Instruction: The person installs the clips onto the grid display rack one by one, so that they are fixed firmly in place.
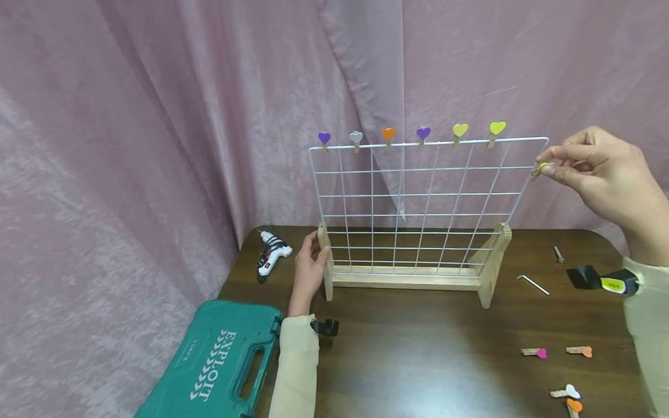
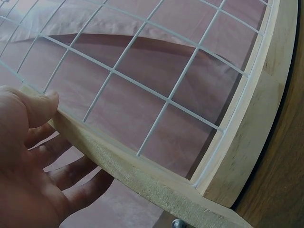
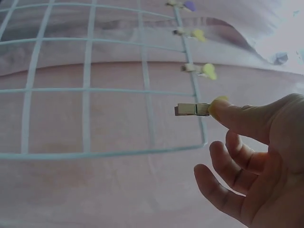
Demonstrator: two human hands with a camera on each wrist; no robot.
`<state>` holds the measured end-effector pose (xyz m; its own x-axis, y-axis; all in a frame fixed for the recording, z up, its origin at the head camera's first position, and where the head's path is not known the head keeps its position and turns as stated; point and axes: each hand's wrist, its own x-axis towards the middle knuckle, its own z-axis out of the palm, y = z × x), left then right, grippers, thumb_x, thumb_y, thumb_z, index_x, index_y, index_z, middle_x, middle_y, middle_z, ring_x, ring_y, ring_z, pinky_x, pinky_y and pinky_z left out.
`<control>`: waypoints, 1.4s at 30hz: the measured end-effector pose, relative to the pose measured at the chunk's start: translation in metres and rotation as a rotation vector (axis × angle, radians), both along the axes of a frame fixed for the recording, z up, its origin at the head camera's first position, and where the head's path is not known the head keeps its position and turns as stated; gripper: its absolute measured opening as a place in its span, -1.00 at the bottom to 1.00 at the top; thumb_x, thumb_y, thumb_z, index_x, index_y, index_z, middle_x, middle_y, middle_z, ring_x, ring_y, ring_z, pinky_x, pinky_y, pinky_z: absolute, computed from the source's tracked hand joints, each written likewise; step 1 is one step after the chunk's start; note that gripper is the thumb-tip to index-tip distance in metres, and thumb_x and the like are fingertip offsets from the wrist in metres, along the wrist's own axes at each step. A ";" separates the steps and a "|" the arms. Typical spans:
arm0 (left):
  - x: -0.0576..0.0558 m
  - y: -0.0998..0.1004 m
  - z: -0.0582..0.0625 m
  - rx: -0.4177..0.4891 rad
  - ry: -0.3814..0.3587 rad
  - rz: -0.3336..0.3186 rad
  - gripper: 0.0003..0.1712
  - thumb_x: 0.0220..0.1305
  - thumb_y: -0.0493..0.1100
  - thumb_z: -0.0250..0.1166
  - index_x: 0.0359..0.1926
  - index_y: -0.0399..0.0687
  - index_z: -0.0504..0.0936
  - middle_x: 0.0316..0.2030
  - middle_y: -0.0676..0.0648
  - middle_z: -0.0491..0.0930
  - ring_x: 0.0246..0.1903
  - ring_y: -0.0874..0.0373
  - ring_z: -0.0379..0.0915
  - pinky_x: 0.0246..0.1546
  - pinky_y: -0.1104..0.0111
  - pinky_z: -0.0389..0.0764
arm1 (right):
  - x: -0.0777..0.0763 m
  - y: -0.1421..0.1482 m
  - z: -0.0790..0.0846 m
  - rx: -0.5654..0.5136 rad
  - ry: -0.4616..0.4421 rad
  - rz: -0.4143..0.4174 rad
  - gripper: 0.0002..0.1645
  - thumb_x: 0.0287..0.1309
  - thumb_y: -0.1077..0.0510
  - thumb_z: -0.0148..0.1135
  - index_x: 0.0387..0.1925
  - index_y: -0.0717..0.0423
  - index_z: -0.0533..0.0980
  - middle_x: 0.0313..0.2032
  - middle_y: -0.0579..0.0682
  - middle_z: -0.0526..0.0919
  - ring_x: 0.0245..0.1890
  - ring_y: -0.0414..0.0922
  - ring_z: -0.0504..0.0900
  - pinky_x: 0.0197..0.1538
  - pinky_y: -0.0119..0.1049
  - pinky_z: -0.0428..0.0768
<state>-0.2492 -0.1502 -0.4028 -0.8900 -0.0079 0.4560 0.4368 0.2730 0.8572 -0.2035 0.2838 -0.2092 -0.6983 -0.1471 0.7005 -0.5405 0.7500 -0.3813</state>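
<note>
"How much is up?"

"Six wooden clips with coloured hearts (image 1: 389,134) sit along the top of the white wire grid panel (image 1: 426,215), held in a pale wooden stand (image 1: 407,283)."

"And a seventh?"

"The right hand (image 1: 606,165) pinches a wooden clip with a yellow heart (image 3: 186,109) near the panel's right corner. I can't tell whether it bites the wire."

"The left hand (image 1: 309,268)?"

"Curled round the stand's left upright (image 1: 328,280)."

"What's left?"

"Four on the brown tabletop (image 1: 407,348): a pink-hearted clip (image 1: 534,352), a white-hearted clip (image 1: 560,393), two orange-hearted clips (image 1: 579,350). If those belong up there too, I'd judge it past halfway."
</note>
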 end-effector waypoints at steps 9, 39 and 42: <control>-0.016 -0.005 -0.017 0.000 -0.002 0.010 -0.52 0.30 -0.22 0.13 0.22 -0.21 0.32 0.06 -0.27 0.43 0.02 -0.10 0.42 -0.01 0.09 0.49 | -0.015 -0.010 0.035 -0.136 0.000 0.092 -0.80 -0.11 0.53 0.29 -0.32 0.44 0.61 -0.36 -0.20 0.46 -0.40 -0.30 0.30 -0.49 -0.56 0.21; -0.019 -0.006 -0.025 -0.004 0.002 0.027 -0.52 0.30 -0.22 0.13 0.22 -0.21 0.32 0.07 -0.25 0.44 0.02 -0.08 0.43 0.01 0.18 0.49 | -0.038 0.002 0.054 -0.101 -0.401 -0.018 -0.69 0.14 0.00 0.23 -0.14 0.08 0.58 -0.26 -0.16 0.43 -0.33 -0.28 0.41 -0.37 -0.56 0.34; -0.021 -0.006 -0.029 -0.002 0.015 0.029 -0.53 0.30 -0.21 0.14 0.21 -0.20 0.33 0.06 -0.23 0.45 0.00 -0.06 0.44 -0.01 0.18 0.51 | -0.036 0.004 0.047 -0.167 -0.371 0.005 -0.77 0.15 0.06 0.23 -0.15 0.00 0.59 -0.30 -0.23 0.48 -0.37 -0.32 0.43 -0.39 -0.59 0.33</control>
<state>-0.2701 -0.1559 -0.4318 -0.8826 -0.0329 0.4690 0.4410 0.2878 0.8501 -0.2397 0.2876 -0.1622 -0.9079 -0.0567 0.4154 -0.3466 0.6589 -0.6676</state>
